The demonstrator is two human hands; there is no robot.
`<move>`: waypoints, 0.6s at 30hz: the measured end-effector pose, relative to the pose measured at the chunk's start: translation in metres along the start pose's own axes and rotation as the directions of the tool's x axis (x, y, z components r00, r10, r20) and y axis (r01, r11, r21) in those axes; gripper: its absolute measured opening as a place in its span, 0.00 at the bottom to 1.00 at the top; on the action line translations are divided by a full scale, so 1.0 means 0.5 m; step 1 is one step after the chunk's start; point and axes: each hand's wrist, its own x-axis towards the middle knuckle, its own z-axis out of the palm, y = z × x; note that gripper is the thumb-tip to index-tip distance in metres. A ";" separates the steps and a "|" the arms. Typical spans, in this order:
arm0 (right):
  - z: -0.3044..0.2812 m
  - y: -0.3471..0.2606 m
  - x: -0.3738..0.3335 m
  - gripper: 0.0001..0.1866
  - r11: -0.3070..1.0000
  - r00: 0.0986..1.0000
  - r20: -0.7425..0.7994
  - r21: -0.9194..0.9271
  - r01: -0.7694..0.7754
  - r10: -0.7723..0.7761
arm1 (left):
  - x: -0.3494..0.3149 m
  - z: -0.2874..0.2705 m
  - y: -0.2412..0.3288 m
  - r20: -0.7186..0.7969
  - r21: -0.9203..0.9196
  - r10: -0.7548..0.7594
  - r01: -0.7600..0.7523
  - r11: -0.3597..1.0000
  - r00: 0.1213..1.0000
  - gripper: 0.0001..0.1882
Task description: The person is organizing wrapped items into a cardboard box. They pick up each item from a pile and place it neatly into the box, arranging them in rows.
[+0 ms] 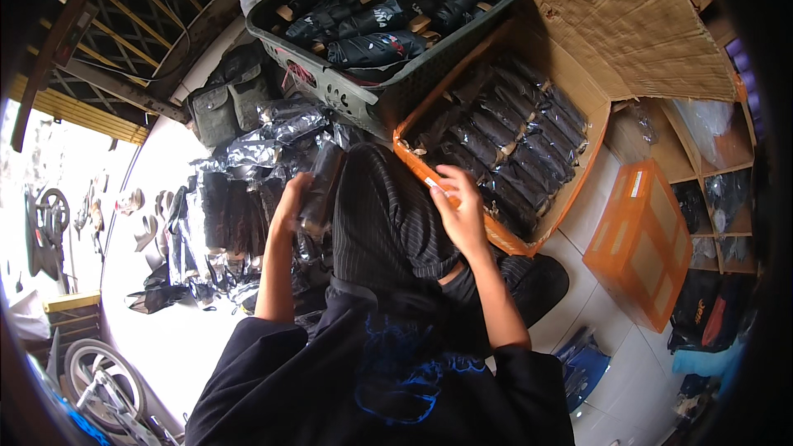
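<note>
My left hand (289, 205) is closed round a black folded umbrella (324, 186) in a clear plastic sleeve, held upright beside my left knee. My right hand (462, 211) is empty, fingers apart, over the near left rim of an open cardboard box (529, 249) edged with orange tape. Inside the box, black wrapped umbrellas (508, 142) lie side by side in rows. More wrapped umbrellas (239, 211) are piled on the floor to my left, some standing upright and some lying in shiny plastic.
Ahead stands a dark green plastic basket (334, 87) of dark umbrellas with light brown ends. To the right are a box with orange tape (640, 244), wooden shelves (702, 173) and a blue plastic package (585, 367). A bicycle wheel (103, 376) shows at lower left.
</note>
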 end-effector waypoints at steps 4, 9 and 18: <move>0.053 -0.062 -0.034 0.25 0.943 0.962 0.255 0.285 -0.173 0.099 | -0.081 0.078 0.029 0.563 -0.405 0.299 -0.058 0.913 0.771 0.36; 0.077 -0.104 -0.079 0.63 0.908 0.954 0.294 0.380 -0.179 0.066 | -0.150 0.222 0.041 0.499 -0.534 0.242 0.075 0.842 0.832 0.33; 0.018 -0.079 -0.099 0.48 0.971 0.960 -0.179 -0.144 0.192 -0.217 | -0.125 0.361 0.033 0.647 -0.359 0.190 0.076 0.930 0.739 0.29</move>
